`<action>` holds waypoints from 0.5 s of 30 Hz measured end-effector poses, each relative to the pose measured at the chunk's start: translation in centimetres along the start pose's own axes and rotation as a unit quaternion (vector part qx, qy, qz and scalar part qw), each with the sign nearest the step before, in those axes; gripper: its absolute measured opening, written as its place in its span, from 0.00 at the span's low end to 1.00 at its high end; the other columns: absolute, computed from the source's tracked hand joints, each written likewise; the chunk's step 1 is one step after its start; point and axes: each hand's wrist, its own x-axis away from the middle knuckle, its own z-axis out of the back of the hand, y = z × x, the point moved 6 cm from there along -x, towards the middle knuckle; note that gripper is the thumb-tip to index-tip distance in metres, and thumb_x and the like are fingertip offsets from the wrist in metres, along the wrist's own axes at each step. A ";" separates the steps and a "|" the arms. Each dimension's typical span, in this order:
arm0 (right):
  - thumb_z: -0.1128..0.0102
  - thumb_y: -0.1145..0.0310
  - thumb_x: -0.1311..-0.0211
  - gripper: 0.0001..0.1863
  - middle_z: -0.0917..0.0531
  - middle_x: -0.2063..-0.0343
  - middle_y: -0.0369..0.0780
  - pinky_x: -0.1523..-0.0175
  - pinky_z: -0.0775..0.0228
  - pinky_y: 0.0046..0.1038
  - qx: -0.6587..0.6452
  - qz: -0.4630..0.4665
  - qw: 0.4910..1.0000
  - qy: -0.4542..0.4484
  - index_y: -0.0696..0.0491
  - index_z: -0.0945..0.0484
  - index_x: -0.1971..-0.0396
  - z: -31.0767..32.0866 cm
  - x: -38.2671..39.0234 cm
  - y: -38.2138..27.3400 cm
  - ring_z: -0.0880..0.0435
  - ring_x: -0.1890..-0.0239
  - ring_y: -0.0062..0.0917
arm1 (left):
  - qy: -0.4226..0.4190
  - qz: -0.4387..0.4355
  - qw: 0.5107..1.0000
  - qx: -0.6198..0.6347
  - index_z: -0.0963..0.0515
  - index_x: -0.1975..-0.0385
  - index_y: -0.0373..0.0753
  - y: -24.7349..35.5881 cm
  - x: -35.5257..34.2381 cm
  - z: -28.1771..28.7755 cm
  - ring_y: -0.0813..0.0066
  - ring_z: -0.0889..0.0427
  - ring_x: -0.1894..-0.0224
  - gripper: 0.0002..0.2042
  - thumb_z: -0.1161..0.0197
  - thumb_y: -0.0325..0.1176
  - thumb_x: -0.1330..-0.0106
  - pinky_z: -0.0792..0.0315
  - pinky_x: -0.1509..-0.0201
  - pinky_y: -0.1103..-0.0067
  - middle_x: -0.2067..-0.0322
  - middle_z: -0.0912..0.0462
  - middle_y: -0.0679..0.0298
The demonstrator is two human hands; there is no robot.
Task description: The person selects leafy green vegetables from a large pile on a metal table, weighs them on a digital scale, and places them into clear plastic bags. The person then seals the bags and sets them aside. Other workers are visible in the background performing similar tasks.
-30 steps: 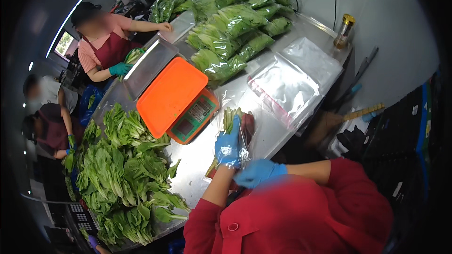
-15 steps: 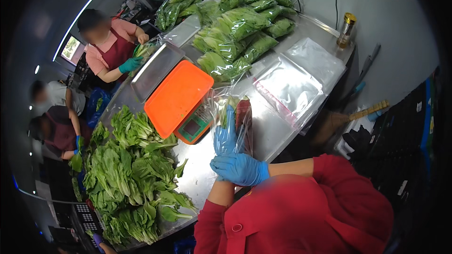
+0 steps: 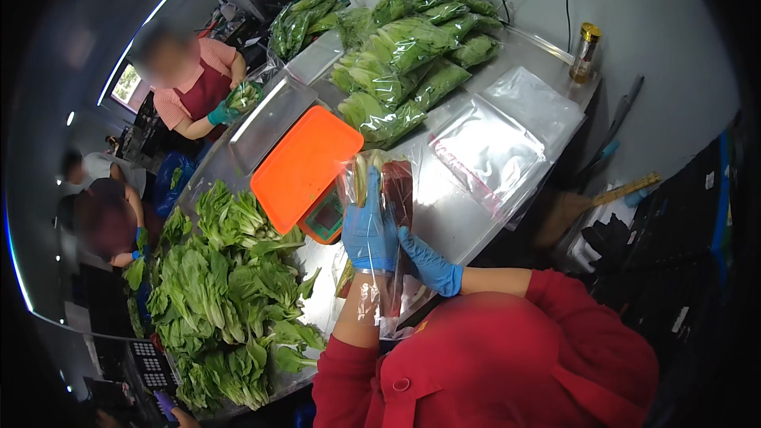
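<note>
"So, what's on the table (image 3: 444,218)?"

"Greens (image 3: 214,293) heaped at its near left corner, then the scale (image 3: 307,166). By the near edge, a clear bag (image 3: 395,277)."

"And the hands?"

"Left hand (image 3: 370,239) inside the bag, fingers stretched along stalks (image 3: 363,178); whether it grips, I can't tell. Right hand (image 3: 432,261) unclenched, fingertips at the bag's side."

A red apron (image 3: 476,357) with a round button (image 3: 402,384) at its strap has darker red sleeves (image 3: 598,329) beside it and blue gloves (image 3: 369,239) beyond it.
</note>
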 end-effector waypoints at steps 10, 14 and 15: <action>0.63 0.61 0.26 0.20 0.28 0.42 0.41 0.45 0.27 0.35 -0.105 -0.302 0.947 -0.038 0.53 0.37 0.40 -4.1 6.7 -0.1 0.28 0.39 0.36 | -0.510 -0.061 0.858 -0.034 0.32 0.42 0.41 -5.3 0.8 -2.6 0.53 0.24 0.49 0.24 0.46 0.41 0.38 0.31 0.44 0.70 0.48 0.26 0.48; 0.63 0.61 0.27 0.21 0.29 0.41 0.43 0.45 0.29 0.34 -0.107 -0.322 0.939 -0.062 0.54 0.36 0.40 -1.7 6.5 -1.4 0.29 0.39 0.36 | -0.508 -0.158 0.845 -0.061 0.24 0.53 0.38 -4.6 -2.0 -0.8 0.57 0.21 0.60 0.15 0.44 0.38 0.36 0.28 0.52 0.68 0.62 0.21 0.51; 0.63 0.61 0.27 0.21 0.29 0.41 0.43 0.46 0.28 0.33 -0.108 -0.306 0.943 -0.075 0.54 0.36 0.41 -1.2 6.4 -1.9 0.29 0.39 0.36 | -0.474 -0.150 0.867 -0.043 0.23 0.54 0.39 -4.7 -2.4 1.0 0.57 0.21 0.60 0.16 0.43 0.40 0.37 0.27 0.53 0.69 0.63 0.20 0.51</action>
